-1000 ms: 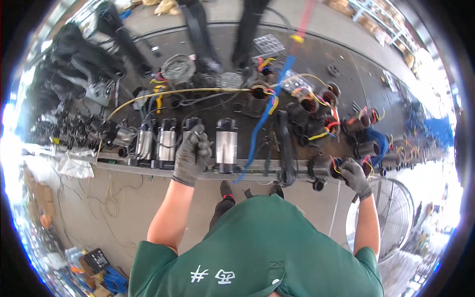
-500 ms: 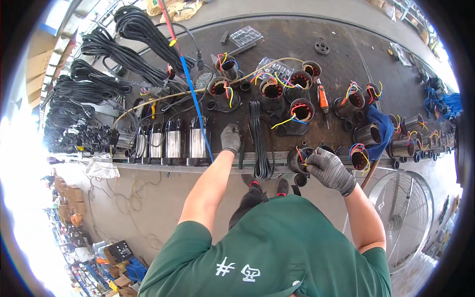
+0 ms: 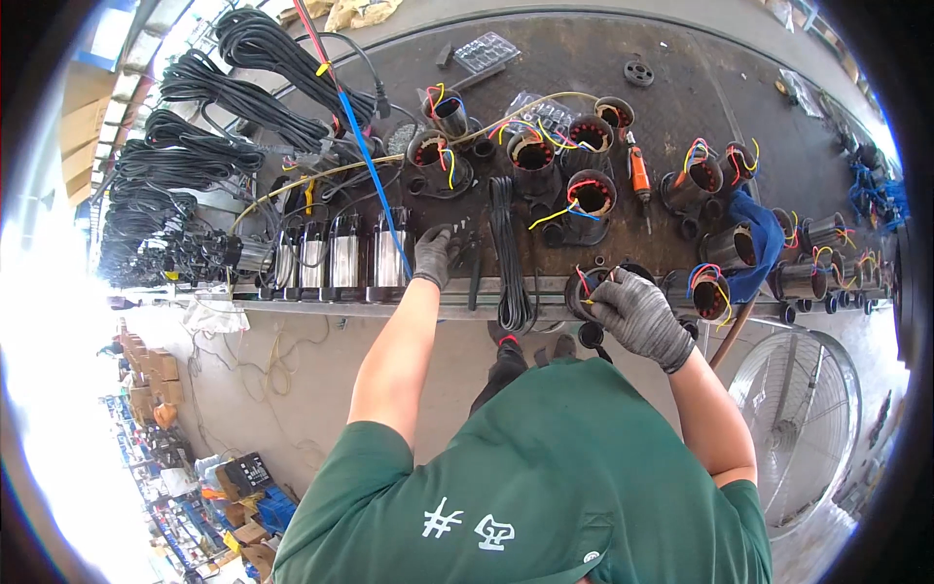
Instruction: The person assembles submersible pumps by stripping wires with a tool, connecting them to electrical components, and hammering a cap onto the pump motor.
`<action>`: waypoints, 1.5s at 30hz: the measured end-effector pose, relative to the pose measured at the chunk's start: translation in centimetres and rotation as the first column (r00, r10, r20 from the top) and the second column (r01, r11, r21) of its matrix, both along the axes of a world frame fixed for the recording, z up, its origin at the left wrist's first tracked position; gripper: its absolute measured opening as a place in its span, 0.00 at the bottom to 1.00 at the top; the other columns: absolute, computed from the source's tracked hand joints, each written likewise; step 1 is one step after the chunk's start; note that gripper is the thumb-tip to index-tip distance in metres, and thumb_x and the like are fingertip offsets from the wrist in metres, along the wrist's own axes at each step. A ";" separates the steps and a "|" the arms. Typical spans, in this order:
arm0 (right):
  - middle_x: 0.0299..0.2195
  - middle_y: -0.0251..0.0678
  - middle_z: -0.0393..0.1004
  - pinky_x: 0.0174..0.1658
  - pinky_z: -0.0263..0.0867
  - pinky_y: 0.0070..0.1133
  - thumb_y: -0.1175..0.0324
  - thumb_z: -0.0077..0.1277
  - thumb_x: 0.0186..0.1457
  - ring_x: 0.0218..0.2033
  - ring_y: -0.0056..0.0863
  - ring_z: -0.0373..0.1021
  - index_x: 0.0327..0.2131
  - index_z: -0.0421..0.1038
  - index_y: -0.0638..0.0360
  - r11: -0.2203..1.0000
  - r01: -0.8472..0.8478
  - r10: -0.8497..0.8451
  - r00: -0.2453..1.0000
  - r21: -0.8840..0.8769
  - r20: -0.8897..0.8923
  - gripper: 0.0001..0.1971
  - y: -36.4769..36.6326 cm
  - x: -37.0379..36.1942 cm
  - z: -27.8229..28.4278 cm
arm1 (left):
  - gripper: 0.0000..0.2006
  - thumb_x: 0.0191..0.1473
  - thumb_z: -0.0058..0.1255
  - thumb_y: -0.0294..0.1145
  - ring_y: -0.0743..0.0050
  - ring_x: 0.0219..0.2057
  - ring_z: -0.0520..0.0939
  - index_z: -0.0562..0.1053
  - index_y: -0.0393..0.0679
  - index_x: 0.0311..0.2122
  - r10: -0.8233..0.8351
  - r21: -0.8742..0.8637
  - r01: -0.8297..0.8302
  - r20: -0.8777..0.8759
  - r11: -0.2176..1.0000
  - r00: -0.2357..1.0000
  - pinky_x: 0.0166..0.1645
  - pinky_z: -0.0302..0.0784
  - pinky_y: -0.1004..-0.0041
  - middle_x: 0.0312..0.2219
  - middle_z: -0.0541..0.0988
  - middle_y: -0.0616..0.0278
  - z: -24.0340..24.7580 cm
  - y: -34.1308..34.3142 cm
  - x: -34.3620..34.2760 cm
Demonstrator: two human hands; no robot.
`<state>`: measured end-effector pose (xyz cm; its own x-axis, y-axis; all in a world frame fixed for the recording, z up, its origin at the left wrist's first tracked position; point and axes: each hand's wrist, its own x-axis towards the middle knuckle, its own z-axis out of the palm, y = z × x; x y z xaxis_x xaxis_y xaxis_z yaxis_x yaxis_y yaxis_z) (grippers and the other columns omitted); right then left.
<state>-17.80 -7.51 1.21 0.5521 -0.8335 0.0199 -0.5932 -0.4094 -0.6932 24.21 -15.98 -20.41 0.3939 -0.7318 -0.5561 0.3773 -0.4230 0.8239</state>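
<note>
We cannot tell whether our left hand (image 3: 436,257) or right hand (image 3: 637,313) grips anything. Just left of the right one sits a wired housing (image 3: 574,296); a careless pull could snag its wires (image 3: 583,278).

Comes to two grey-gloved hands (image 3: 639,316), one open dark metal cylinder (image 3: 576,295) touching the right one, and at least four shiny steel cylinders (image 3: 344,258) with black ends. Includes six more wide-mouthed dark cylinders (image 3: 532,177) between one hanging red-and-blue cord (image 3: 362,146) and one orange-and-black power screwdriver (image 3: 637,173). Adds one looped black cable bundle (image 3: 508,243) between the hands, two pocketed clear plastic trays (image 3: 486,54), one black spoked disc (image 3: 639,80), and one round wire-caged fan (image 3: 783,428).
</note>
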 end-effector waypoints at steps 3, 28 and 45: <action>0.34 0.48 0.75 0.42 0.72 0.42 0.63 0.62 0.55 0.37 0.52 0.74 0.36 0.79 0.59 0.999 -0.002 0.003 1.000 -0.050 0.020 0.10 0.5 0.3 0.0 | 0.08 0.62 0.64 0.31 0.76 0.30 0.84 0.81 0.46 0.45 0.013 -0.090 -0.016 -0.027 0.996 1.000 0.34 0.80 0.76 0.33 0.84 0.65 0.6 3.5 0.3; 0.35 0.47 0.77 0.42 0.72 0.40 0.61 0.62 0.56 0.38 0.50 0.75 0.38 0.82 0.57 0.987 0.031 -0.025 0.999 -0.156 0.040 0.12 0.4 0.2 -1.5 | 0.12 0.65 0.60 0.35 0.81 0.30 0.82 0.78 0.40 0.48 -0.587 -0.215 0.559 -0.099 0.801 0.803 0.35 0.80 0.75 0.32 0.82 0.67 16.6 12.0 -18.8; 0.35 0.47 0.77 0.42 0.72 0.41 0.59 0.61 0.56 0.38 0.50 0.75 0.37 0.81 0.58 0.989 0.043 -0.038 0.999 -0.139 0.036 0.12 0.3 0.2 -1.4 | 0.08 0.66 0.54 0.26 0.84 0.30 0.80 0.79 0.39 0.47 -0.604 -0.209 0.646 0.234 0.734 0.762 0.35 0.78 0.78 0.30 0.82 0.66 18.9 11.7 -20.2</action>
